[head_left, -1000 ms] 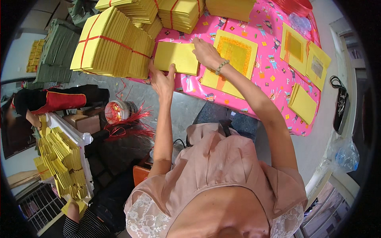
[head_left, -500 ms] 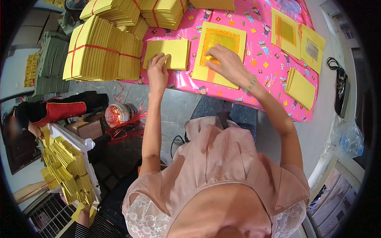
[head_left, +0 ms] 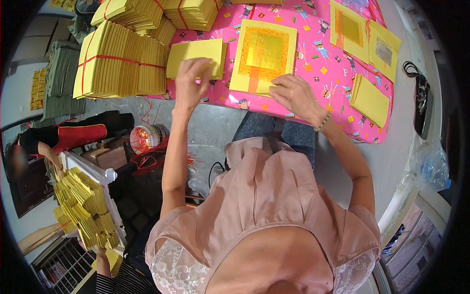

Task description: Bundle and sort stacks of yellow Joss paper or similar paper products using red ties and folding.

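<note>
In the head view, your left hand sits just above centre-left of the frame, fingers curled down onto the near edge of a small stack of plain yellow paper sheets lying on the pink patterned tablecloth. The fingertips look pinched at the stack's edge, but whether they have one sheet lifted or only press on the pile is too small to tell. To do this well, slide the thumb under the top sheet alone and fan the corner so that two sheets do not come away together.

Your right hand lies right of centre, palm down and loosely spread, holding nothing; its fingertips press the lower right corner of the large yellow sheet with the gold foil square, which lies flat in the upper middle, just beside the small stack. Keep that pressure light and near the corner so the sheet stays square to the table edge and the foil is not creased or smudged.

Further off, tied bundles of yellow paper fill the upper left, and more foil-faced sheets and a plain yellow pad lie at the upper right, well apart from both hands. Another person's hand works with folded yellow papers at the lower left.
</note>
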### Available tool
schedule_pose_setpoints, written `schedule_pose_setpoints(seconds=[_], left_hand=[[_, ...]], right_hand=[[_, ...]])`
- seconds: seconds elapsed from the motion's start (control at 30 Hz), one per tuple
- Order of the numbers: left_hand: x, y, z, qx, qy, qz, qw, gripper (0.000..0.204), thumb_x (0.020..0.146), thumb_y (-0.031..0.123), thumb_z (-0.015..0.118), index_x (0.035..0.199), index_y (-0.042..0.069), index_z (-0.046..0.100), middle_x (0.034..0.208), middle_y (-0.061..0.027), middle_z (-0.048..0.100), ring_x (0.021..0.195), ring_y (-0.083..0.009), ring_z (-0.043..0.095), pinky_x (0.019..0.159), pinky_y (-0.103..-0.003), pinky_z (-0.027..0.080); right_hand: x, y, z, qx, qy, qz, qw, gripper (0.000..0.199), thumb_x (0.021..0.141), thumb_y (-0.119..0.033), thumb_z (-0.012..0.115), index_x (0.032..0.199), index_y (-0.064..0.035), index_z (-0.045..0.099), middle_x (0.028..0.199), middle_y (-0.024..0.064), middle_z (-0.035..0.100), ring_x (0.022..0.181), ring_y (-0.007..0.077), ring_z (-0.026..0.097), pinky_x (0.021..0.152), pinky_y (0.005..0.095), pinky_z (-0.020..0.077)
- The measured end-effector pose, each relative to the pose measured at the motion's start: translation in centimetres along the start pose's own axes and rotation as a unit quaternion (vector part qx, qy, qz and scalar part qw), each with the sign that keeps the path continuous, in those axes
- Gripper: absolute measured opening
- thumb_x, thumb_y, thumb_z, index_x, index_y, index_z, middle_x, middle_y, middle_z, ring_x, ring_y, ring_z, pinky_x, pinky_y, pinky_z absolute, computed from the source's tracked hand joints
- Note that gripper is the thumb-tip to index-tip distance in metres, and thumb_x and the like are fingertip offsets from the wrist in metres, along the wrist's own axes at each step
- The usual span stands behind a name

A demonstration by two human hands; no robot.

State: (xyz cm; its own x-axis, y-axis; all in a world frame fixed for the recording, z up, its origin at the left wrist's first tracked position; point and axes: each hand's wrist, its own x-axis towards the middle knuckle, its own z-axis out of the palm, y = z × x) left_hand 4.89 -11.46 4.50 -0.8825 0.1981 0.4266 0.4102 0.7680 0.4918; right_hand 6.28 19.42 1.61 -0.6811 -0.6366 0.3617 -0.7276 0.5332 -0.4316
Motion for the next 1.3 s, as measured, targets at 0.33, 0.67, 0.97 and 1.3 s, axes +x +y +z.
schedule_pose_setpoints(seconds=[0.33, 0.67, 0.97, 1.3], left_hand=[[-0.4, 3.0, 2.9, -0.085, -0.213, 0.063, 0.971, 0.028, 0.076, 0.009, 0.072, 0.103, 0.003, 0.068, 0.102, -0.0106, 0.066, 0.096, -0.0289, 0.059, 0.086, -0.038, 0.049], [-0.2, 2.6, 3.1, -0.118, -0.222, 0.039, 0.967, 0.023, 0.079, 0.009, 0.070, 0.101, 0.002, 0.070, 0.102, -0.0116, 0.068, 0.097, -0.0290, 0.061, 0.085, -0.038, 0.050], [0.4, 2.4, 2.9, -0.107, -0.248, 0.050, 0.962, 0.023, 0.082, 0.015, 0.069, 0.101, 0.003, 0.072, 0.103, -0.0117, 0.069, 0.098, -0.0278, 0.063, 0.085, -0.038, 0.052], [0.8, 3.9, 4.3, 0.033, -0.177, 0.151, 0.972, 0.018, 0.080, 0.018, 0.068, 0.096, 0.008, 0.068, 0.091, -0.0064, 0.067, 0.081, -0.0256, 0.058, 0.074, -0.037, 0.049]], right_hand=[[0.6, 1.0, -0.1, 0.151, -0.027, 0.104, 0.983, 0.014, 0.085, -0.014, 0.066, 0.083, 0.0001, 0.070, 0.088, 0.0097, 0.062, 0.082, 0.0247, 0.059, 0.071, 0.0352, 0.0476], [0.8, 1.5, -0.2, 0.174, -0.041, 0.110, 0.978, 0.015, 0.086, -0.014, 0.066, 0.083, 0.0001, 0.069, 0.087, 0.0096, 0.062, 0.080, 0.0238, 0.059, 0.070, 0.0344, 0.0471], [0.7, 1.7, -0.1, 0.179, -0.046, 0.112, 0.976, 0.015, 0.086, -0.014, 0.066, 0.084, 0.0005, 0.069, 0.086, 0.0093, 0.062, 0.080, 0.0234, 0.059, 0.070, 0.0343, 0.0472], [0.8, 2.0, -0.5, 0.188, -0.047, 0.110, 0.975, 0.017, 0.086, -0.016, 0.066, 0.092, -0.0005, 0.068, 0.087, 0.0085, 0.061, 0.084, 0.0239, 0.060, 0.073, 0.0346, 0.0475]])
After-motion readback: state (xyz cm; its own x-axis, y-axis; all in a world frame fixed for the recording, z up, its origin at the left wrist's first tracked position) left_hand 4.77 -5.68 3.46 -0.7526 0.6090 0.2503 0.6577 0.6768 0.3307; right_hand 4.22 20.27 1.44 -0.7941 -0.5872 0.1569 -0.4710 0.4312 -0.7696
